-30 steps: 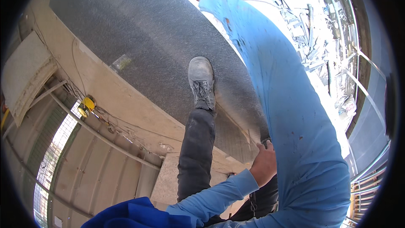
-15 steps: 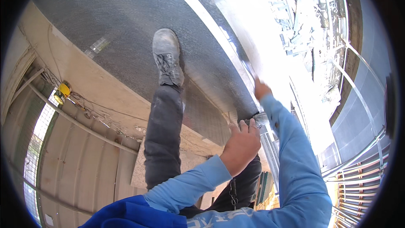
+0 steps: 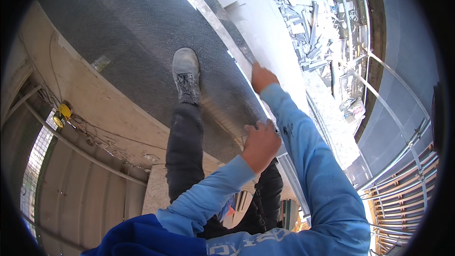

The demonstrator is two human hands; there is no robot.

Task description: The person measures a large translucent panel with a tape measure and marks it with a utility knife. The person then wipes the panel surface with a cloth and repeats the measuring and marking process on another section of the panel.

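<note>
A wide dark grey panel (image 3: 132,33) lies beneath me, with my grey laced boot (image 3: 186,68) standing on it. Along its right side runs a bright, straight metallic-looking edge (image 3: 220,31). My left hand (image 3: 261,146) rests by the near end of this edge, fingers a little apart and fingertips pressing down. Farther along, my right hand (image 3: 263,77) is closed beside the edge, fingers wrapped. A narrow grey strip (image 3: 237,35) runs away from that fist; whether the fist grips it I cannot make out.
Pale offcuts and scrap (image 3: 303,31) lie heaped at the far right, beside metal poles (image 3: 350,23) and a dark sheet wall (image 3: 403,33). On the left are a tan ledge (image 3: 109,95), loose cables and a yellow object (image 3: 61,114). Long metal profiles (image 3: 293,178) lie near my right forearm.
My right hand has moved away from me and left along the bright edge. My left hand has shifted slightly left, fingers more bent. The view has tilted, showing more scrap.
</note>
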